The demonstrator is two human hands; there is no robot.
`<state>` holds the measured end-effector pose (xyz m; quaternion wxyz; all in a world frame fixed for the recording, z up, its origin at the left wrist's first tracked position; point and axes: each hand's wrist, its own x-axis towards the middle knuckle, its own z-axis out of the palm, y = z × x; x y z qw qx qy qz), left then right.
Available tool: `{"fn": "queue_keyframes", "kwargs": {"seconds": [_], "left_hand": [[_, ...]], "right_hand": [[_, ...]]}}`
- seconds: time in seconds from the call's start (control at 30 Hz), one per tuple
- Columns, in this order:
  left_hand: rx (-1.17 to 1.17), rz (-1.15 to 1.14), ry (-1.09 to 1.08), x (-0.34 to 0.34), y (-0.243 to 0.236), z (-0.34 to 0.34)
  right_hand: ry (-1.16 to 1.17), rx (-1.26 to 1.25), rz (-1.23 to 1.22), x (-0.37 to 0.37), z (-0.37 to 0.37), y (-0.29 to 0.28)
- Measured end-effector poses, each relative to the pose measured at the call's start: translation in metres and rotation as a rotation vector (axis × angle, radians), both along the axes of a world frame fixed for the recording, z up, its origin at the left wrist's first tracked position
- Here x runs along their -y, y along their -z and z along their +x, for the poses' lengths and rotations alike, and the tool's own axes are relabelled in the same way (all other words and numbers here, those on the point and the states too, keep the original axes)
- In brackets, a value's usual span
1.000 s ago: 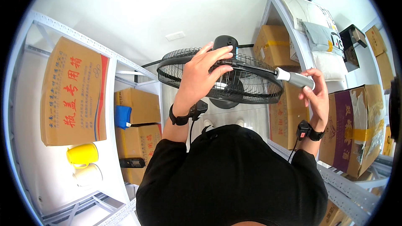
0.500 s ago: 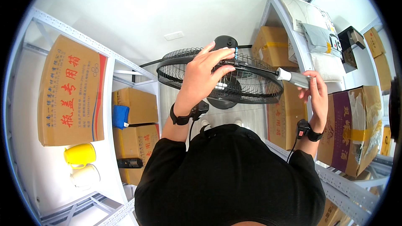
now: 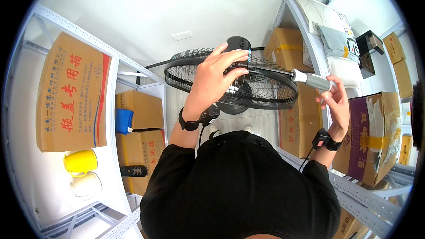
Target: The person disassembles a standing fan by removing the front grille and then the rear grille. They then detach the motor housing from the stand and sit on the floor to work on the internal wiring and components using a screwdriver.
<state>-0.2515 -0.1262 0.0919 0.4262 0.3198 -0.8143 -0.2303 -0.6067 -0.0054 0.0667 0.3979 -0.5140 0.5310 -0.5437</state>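
Observation:
A black fan stands in front of me, its round wire cage seen from above and its motor housing behind. My left hand grips the top of the cage rim, thumb on the near side and fingers on the far side. A screwdriver with a grey-and-white handle lies nearly level, its thin shaft reaching left along the rim to my left fingers. The tip is hidden there. My right hand holds the handle's end between loosely bent fingers and thumb.
Metal shelves hold cardboard boxes on the left, with a yellow mug and a white mug. On the right are a purple-banded box and plastic-wrapped parcels. A wall socket is on the wall behind the fan.
My right fingers have shifted slightly on the screwdriver handle and opened a little. The left hand keeps its grip on the rim. The whole view has shifted slightly.

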Motion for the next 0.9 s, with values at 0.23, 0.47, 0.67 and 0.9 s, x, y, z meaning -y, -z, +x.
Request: {"fn": "queue_keyframes", "kwargs": {"seconds": [0.23,0.47,0.67,0.9], "left_hand": [[-0.005,-0.025,0.002,0.001,0.001,0.0],[0.01,-0.027,-0.006,-0.003,0.0,0.0],[0.009,-0.063,-0.012,-0.004,0.002,-0.001],[0.007,-0.063,-0.02,-0.004,0.004,0.002]], "right_hand": [[0.031,-0.075,0.13,-0.001,-0.021,0.013],[0.192,0.044,-0.11,0.005,0.027,-0.003],[-0.02,-0.014,0.072,-0.007,-0.015,0.0],[-0.116,0.022,0.023,-0.006,0.008,-0.017]]}}
